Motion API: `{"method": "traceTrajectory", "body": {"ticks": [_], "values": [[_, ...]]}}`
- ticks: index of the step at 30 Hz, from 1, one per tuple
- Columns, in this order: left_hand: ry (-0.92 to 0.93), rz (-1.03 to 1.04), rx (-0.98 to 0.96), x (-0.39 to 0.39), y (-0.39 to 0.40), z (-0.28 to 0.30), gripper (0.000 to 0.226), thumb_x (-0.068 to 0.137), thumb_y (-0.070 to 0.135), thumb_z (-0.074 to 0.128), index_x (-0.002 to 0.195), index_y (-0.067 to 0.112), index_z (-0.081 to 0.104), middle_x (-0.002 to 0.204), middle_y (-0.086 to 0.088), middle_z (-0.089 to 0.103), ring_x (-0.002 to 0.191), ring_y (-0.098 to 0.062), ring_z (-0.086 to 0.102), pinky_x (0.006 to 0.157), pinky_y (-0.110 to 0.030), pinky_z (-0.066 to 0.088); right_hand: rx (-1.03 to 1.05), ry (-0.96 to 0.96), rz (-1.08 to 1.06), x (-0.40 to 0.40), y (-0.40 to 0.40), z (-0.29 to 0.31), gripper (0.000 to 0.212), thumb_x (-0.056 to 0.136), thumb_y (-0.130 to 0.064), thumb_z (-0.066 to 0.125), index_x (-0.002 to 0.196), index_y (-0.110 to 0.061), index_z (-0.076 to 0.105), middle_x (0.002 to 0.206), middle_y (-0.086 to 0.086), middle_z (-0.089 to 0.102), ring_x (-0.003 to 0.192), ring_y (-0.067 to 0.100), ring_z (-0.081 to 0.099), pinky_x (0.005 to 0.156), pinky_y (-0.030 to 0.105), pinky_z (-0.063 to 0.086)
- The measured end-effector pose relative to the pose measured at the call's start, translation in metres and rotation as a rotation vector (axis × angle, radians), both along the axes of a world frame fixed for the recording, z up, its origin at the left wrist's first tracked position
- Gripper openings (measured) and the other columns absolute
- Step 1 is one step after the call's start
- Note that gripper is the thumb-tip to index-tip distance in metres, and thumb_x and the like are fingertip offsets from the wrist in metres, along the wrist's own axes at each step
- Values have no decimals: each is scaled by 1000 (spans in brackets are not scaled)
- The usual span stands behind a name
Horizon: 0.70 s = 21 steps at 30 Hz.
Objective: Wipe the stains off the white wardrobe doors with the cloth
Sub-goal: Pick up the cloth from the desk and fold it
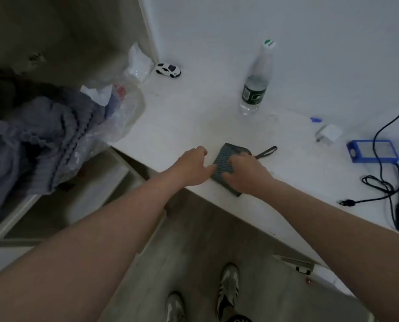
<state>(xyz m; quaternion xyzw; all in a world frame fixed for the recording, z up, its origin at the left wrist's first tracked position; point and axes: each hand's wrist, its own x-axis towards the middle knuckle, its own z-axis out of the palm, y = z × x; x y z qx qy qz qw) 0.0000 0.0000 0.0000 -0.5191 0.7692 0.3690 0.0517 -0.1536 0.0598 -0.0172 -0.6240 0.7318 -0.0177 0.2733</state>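
Observation:
A folded grey-green cloth [226, 162] with a knobbly weave and a dark hanging loop lies near the front edge of a white desk [193, 117]. My right hand [246, 176] lies on top of the cloth with its fingers curled over it. My left hand [192, 165] rests on the desk just left of the cloth, its thumb touching the cloth's left edge and its fingers loosely bent. No wardrobe door shows plainly in the head view.
A water bottle [255, 89] stands behind the cloth, a toy car [168, 70] at the back corner. A white charger [328, 134], a blue device [371, 151] and a black cable [389, 189] lie right. Clothes and plastic bags [61, 131] fill the open space left.

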Motion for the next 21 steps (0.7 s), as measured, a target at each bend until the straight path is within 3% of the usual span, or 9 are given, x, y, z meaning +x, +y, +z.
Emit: {"method": "traceTrajectory", "body": {"ticks": [2, 5, 8, 11, 14, 17, 19, 21], "values": [[-5, 13, 38, -1, 0, -11, 66, 98, 40, 56, 150, 7, 30, 149, -12, 44, 133, -26, 47, 105, -33, 41, 24, 14, 1, 4, 0, -13, 26, 93, -36, 56, 92, -13, 43, 116, 14, 50, 113, 34, 48, 88, 40, 44], [-17, 36, 77, 1, -1, -25, 61, 101, 34, 52, 151, 8, 28, 149, -13, 44, 131, -26, 48, 104, -33, 41, 87, 75, 26, 10, 6, -31, 33, 92, -38, 57, 103, -9, 46, 123, 15, 42, 119, 34, 41, 93, 43, 42], [-17, 43, 72, 2, -5, -31, 56, 101, 28, 50, 150, 9, 30, 147, -12, 45, 129, -26, 49, 103, -32, 41, -14, 180, 38, 12, 9, -45, 37, 90, -32, 60, 112, -7, 43, 125, 15, 39, 119, 35, 37, 91, 44, 42], [-18, 59, 96, 6, -10, -34, 55, 101, 24, 48, 151, 12, 28, 148, -12, 43, 130, -26, 48, 107, -35, 41, -79, 280, 72, 14, 4, -52, 28, 90, -19, 55, 113, -6, 45, 122, 16, 41, 116, 35, 40, 88, 42, 40], [-20, 70, 108, 11, -14, -27, 55, 101, 24, 47, 151, 13, 28, 149, -10, 43, 130, -25, 48, 105, -33, 42, -81, 269, 80, 12, -5, -49, 13, 89, -12, 51, 100, -6, 50, 117, 15, 44, 114, 34, 41, 88, 41, 38], [-23, 84, 118, 18, -23, -8, 52, 99, 19, 46, 149, 16, 33, 147, -7, 45, 130, -23, 48, 102, -30, 42, -25, 14, -119, 14, -19, -27, 19, 91, -25, 56, 88, -6, 54, 104, 11, 51, 101, 29, 50, 83, 39, 46], [-35, 82, 118, 23, -28, 13, 51, 97, 12, 46, 147, 18, 38, 144, -3, 49, 128, -22, 49, 102, -31, 43, 42, -288, -343, 19, -31, -2, 21, 91, -26, 59, 89, -5, 63, 90, 13, 62, 85, 26, 61, 75, 35, 53], [-26, 78, 101, 26, -35, 42, 53, 93, 5, 44, 144, 17, 43, 138, -1, 54, 123, -21, 53, 101, -32, 46, 66, -636, -519, 26, -44, 28, 21, 90, -19, 61, 97, 0, 65, 94, 20, 67, 90, 29, 67, 81, 37, 58]]}}
